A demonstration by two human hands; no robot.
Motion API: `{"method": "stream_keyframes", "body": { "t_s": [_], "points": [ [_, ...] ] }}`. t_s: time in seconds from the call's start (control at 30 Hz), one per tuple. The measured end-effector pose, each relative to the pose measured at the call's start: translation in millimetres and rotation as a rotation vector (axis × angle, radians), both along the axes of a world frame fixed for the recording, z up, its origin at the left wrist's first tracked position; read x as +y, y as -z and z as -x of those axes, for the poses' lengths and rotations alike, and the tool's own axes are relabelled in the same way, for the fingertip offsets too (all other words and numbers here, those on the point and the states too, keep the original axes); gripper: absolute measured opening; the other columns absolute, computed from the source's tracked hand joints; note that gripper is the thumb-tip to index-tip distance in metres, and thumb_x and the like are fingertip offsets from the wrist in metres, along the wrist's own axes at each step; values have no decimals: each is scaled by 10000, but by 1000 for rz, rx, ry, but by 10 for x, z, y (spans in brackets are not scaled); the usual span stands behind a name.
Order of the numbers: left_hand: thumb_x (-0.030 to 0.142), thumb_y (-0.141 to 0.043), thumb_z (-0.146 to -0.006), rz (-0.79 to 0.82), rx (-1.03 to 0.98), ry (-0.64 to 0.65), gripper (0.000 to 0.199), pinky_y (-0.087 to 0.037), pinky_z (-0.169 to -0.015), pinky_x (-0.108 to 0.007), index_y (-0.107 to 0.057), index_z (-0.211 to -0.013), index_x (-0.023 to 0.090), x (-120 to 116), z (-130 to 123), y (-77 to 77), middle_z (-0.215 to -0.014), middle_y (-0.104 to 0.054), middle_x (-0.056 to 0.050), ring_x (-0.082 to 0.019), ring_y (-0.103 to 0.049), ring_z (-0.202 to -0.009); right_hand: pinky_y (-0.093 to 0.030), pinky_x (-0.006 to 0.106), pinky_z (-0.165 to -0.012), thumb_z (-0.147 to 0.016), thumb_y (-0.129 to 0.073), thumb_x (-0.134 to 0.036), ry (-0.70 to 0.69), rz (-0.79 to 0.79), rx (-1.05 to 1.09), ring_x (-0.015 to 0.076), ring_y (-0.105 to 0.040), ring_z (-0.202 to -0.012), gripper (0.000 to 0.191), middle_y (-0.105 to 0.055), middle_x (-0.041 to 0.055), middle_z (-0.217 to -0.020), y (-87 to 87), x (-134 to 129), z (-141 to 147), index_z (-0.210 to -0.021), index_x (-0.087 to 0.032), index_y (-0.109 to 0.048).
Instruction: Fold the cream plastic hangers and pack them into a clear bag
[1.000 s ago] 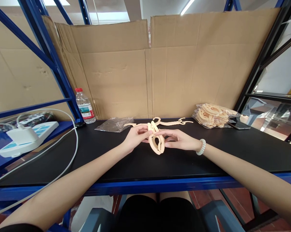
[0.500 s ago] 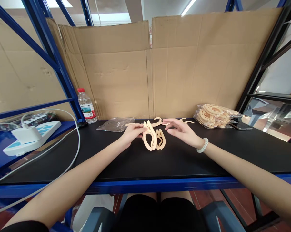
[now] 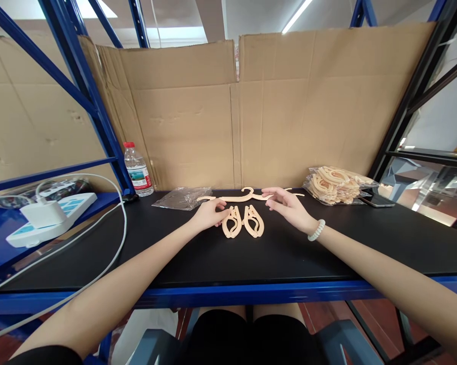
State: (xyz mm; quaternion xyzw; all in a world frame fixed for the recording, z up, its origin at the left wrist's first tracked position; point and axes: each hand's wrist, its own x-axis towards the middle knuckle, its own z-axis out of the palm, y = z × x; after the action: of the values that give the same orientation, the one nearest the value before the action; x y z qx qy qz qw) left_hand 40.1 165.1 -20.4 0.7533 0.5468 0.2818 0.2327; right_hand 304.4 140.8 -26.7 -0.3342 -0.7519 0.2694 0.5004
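Flanking two folded hangers [image 3: 224, 228] [image 3: 262, 227], two bare hands [image 3: 206, 216] [image 3: 291, 211].

L hand [image 3: 209, 214] is at centre w/ fingers curled fwd & inward, palm down, thumb reaching toward the R side; its forearm [image 3: 137, 274] runs up from the lower L corner on a diagonal, bare up to a black sleeve [image 3: 46, 355]. R hand [image 3: 289, 209] hovers a bit higher, fingers loosely bent & pointing L, thumb apart from the fingers (bracelet [image 3: 316, 230] of pale beads on that wrist), w/ the R forearm [image 3: 380, 266] bare & slanting down to the lower R; the two hands are near each other, not touching.
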Motion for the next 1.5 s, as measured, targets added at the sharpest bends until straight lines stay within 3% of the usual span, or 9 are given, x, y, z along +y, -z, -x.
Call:
{"method": "stream_keyframes", "body": {
  "t_s": [0.07, 0.17, 0.23, 0.3, 0.4, 0.53, 0.83, 1.17, 1.5],
  "points": [
    [384, -612, -796, -69, 134, 96, 365, -509, -554, -278, -599, -1071, 145, -21, 73, -66, -1137, -633, -116, -118, -609, -543, -543, 380, -776, -866, -550, -375, -2, -46, -95, 194, -598, -926, 316, -611, 99, -1116, -16, -23, 1, -1129, -203, -586],
    [447, -669, -765, -210, 306, 393, 506, -522, -754, -313, -576, -1197, 202, -55, 208, -168, -1227, -597, -101, -213, -642, -918, -528, 414, -868, -871, -559, -368, -90, -152, -331, 221, -591, -1043, 358, -599, 104, -1196, -27, -70, 9, -1193, -212, -576],
    [444, -744, -709, -211, 353, 596, 679, -478, -910, -352, -501, -1313, 250, -70, 275, -205, -1380, -491, -97, -266, -520, -1195, -450, 456, -1004, -842, -611, -378, -173, -212, -509, 253, -522, -1198, 489, -549, 111, -1308, -11, -94, 15, -1294, -213, -522],
    [417, -777, -694, -194, 373, 691, 752, -389, -1035, -397, -459, -1359, 270, -73, 302, -204, -1452, -415, -92, -274, -404, -1317, -348, 470, -1101, -819, -643, -390, -223, -224, -655, 272, -407, -1325, 632, -455, 119, -1422, 19, -108, 23, -1386, -200, -438],
    [382, -745, -750, -194, 367, 716, 634, -317, -1096, -421, -506, -1325, 265, -58, 265, -153, -1424, -455, -86, -256, -396, -1330, -298, 449, -1137, -836, -622, -397, -235, -195, -784, 269, -338, -1374, 679, -381, 122, -1481, 62, -109, 33, -1432, -179, -380],
    [363, -715, -788, -242, 303, 737, 507, -341, -1088, -409, -567, -1261, 253, -41, 144, -49, -1396, -488, -85, -247, -430, -1307, -335, 438, -1111, -873, -572, -378, -176, -222, -825, 272, -396, -1333, 559, -459, 115, -1425, 67, -94, 20, -1382, -176, -457],
    [364, -609, -868, -388, 205, 605, 462, -371, -1079, -404, -521, -1302, 231, 10, -66, 175, -1382, -490, -91, -236, -463, -1276, -385, 449, -1051, -856, -577, -472, -67, -231, -804, 296, -450, -1253, 460, -522, 127, -1337, 85, 37, -78, -1195, -162, -609],
    [352, -618, -863, -413, 191, 584, 334, -445, -995, -361, -610, -1172, 223, -76, -55, 136, -1238, -590, -75, -219, -566, -1138, -472, 419, -966, -841, -589, -493, -65, -212, -715, 267, -492, -1192, 472, -519, 119, -1299, 159, 95, -76, -1206, -194, -593],
    [336, -612, -863, -407, 206, 580, 310, -416, -1037, -380, -630, -1147, 213, -77, -38, 142, -1267, -569, -94, -230, -547, -1175, -474, 415, -959, -845, -587, -490, -56, -233, -720, 262, -511, -1168, 483, -531, 119, -1281, 164, 95, -74, -1228, -195, -580]
  ]
}}
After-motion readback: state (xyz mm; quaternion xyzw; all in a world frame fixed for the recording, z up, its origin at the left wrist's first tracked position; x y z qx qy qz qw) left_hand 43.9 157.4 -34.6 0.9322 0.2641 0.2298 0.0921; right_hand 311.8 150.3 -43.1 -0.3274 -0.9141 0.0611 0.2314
